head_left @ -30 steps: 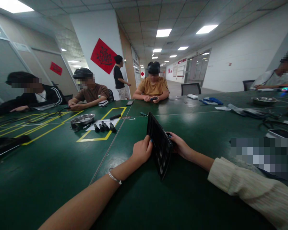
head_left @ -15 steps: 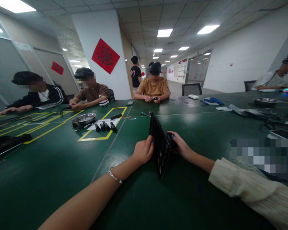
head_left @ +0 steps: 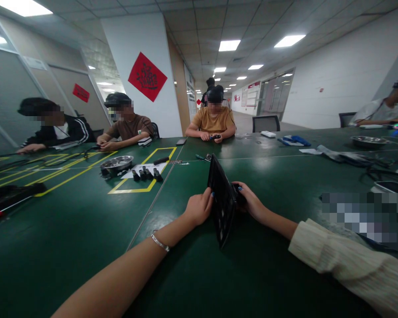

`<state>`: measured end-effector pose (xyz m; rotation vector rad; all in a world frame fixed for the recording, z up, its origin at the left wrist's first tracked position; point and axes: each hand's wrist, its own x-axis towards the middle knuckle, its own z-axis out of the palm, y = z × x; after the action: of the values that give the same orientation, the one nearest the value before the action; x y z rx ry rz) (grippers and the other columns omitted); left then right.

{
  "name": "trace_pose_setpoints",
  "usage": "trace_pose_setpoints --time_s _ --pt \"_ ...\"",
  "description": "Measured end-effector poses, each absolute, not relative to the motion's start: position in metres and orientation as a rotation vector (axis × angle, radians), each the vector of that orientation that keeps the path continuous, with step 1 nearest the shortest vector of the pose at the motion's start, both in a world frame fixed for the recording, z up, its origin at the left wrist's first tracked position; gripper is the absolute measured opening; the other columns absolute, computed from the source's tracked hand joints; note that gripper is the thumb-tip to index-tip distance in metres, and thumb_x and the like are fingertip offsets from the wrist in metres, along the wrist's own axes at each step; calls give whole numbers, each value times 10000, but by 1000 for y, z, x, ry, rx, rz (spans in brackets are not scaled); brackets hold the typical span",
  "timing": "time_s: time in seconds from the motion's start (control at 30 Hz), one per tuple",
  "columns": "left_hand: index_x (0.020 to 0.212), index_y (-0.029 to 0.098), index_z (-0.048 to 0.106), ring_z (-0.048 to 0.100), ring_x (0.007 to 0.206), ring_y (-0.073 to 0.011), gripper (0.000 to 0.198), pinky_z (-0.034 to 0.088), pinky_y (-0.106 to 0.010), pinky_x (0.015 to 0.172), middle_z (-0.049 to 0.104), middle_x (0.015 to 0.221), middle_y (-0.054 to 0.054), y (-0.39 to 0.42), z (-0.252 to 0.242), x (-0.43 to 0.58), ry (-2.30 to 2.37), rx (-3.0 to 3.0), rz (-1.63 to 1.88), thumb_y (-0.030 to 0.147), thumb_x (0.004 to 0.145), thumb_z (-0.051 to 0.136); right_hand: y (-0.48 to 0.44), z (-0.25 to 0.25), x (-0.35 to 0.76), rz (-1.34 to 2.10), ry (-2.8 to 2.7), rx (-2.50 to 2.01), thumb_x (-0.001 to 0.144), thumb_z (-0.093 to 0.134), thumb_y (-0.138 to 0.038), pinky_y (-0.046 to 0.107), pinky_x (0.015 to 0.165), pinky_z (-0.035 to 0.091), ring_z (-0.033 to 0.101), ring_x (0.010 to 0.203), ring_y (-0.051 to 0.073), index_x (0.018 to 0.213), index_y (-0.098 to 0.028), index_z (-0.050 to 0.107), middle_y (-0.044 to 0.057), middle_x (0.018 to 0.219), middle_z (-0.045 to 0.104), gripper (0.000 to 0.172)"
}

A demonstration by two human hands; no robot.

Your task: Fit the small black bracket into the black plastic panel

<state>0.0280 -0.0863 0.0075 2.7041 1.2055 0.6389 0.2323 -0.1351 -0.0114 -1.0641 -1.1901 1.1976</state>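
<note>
A thin black panel, paler patches on its lower face, stands steeply tilted over the green table, before the person; whether its bottom corner touches is unclear. The left hand pinches its left edge, arm stretched forward. The right hand, reaching inward, grips a dark piece behind it.

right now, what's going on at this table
At the dark green table, a person's left-hand grip holds a flat black rectangular panel on edge, tilted. The right-hand grip holds a small black part at the panel's right side; whether they touch is unclear. Short black cylindrical pieces lie on and by a white paper sheet beside a round silver metal bowl. Across the table, a co-worker in a mustard shirt handles a small dark item.
</note>
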Motion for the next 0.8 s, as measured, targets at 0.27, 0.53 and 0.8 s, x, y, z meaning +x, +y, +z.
trace_pose_setpoints --time_s 0.27,0.53,0.8 --pt "892 193 507 534 556 -173 357 341 -254 569 536 595 -27 -88 12 28 1145 2764 621 375 903 200 -138 -6 230 1217 -1173 -1083 803 393 -399 176 349 308 510 495 105 1128 -268 389 -25 710 522 351" --pt "813 195 512 554 592 -175 436 330 -246 553 560 612 -38 -91 19 29 1208 2832 461 411 910 145 -138 -5 229 1218 -1168 -1065 780 398 -377 163 327 279 469 453 87 1087 -251 406 -44 666 489 332" --pt "883 163 527 594 679 -183 476 370 -262 605 624 712 -65 -92 21 27 1195 2911 399 363 914 97 -136 -9 230 1191 -1196 -1065 789 386 -361 160 314 287 465 448 83 1099 -246 407 -34 693 499 332"
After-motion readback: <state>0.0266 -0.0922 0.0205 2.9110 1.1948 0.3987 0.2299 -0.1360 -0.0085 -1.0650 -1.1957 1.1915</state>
